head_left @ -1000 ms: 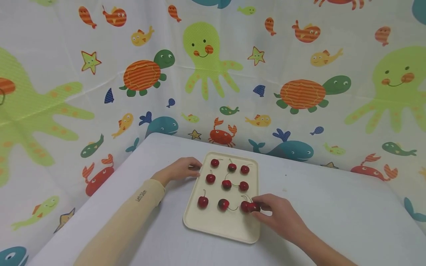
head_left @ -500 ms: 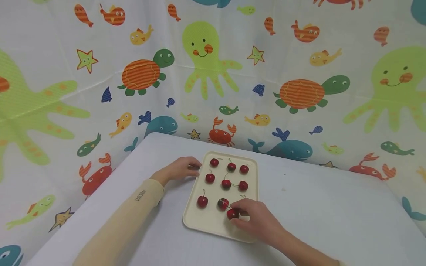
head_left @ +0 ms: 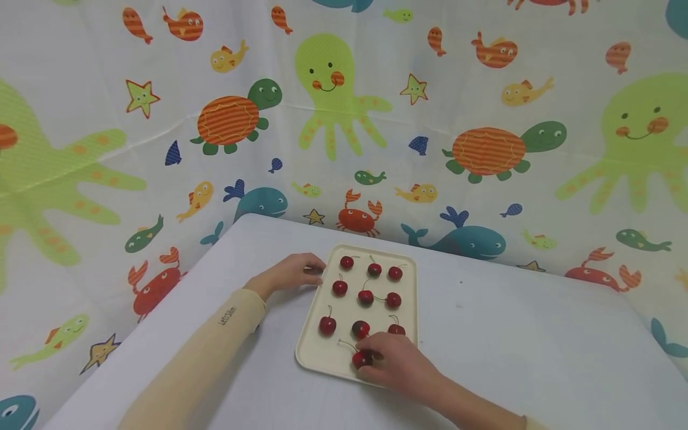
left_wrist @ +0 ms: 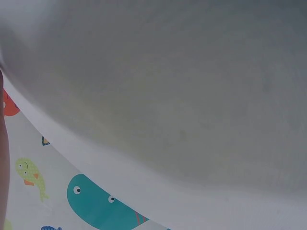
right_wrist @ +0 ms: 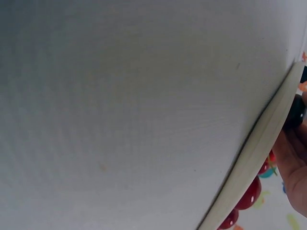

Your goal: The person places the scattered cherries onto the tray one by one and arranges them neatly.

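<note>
A cream rectangular tray [head_left: 335, 361] lies on the white table, carrying several dark red cherries with thin stems, set out in rows. In the head view my right hand [head_left: 400, 365] pinches one cherry [head_left: 361, 359] low over the tray's near end, its stem pointing up and left. Just beyond are a darker, two-toned cherry [head_left: 360, 329] and another cherry [head_left: 396, 329], partly covered by the hand. My left hand [head_left: 290, 272] is at the tray's left rim, relaxed fingertips against the edge. The right wrist view shows the tray's side [right_wrist: 259, 143] and part of the right hand [right_wrist: 292, 163].
A white table [head_left: 510, 346] extends around the tray on both sides. Behind it hangs a white curtain [head_left: 457, 89] printed with sea animals. The left wrist view is mostly pale table surface [left_wrist: 168, 96].
My right hand has carried a cherry leftward and nearer, from beside the right-hand cherry of the near row to the tray's near end. My left hand stays at the rim.
</note>
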The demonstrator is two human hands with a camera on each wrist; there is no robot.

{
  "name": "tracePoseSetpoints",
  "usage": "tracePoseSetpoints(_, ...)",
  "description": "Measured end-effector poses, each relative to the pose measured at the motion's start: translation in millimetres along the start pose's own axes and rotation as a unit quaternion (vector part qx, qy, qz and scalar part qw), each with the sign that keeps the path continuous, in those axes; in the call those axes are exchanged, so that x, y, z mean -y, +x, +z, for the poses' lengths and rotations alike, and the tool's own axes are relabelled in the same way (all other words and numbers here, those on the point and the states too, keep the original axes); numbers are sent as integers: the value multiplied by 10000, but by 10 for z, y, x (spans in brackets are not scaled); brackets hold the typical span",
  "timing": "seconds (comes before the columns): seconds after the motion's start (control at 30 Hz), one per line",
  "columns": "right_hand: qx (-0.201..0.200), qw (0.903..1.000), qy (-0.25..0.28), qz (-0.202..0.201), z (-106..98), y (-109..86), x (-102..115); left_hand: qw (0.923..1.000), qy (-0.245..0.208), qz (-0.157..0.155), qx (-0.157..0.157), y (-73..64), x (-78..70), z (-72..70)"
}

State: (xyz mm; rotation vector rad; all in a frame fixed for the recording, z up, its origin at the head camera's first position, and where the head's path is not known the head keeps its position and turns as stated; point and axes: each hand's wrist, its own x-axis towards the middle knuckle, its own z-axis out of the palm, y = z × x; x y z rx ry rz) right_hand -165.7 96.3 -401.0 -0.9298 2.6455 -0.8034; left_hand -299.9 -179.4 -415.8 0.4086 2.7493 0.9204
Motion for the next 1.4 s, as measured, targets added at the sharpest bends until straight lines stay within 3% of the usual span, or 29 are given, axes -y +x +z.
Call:
tracePoseSetpoints(0.33,-68,9996,-109,-260,45,27,-9,10000,7,10,-12,-13,-1,-7)
tracePoseSetpoints(0.83,-57,9999,-150,-60,56,35,-14,9999,29,100,-44,-6,15,5)
tracePoseSetpoints(1.17,-37,9996,208,200,-124,-37,-2,9996,33,256,-72,-6,25,-5)
tracePoseSetpoints(1.3,-288,9988,222,326,-252,-112,-45,9995,-28,302,-68,8,37,-3)
tracePoseSetpoints(1.4,-710,9957,140,584,-356,-180,-132,9995,-32,298,-68,17,46,2)
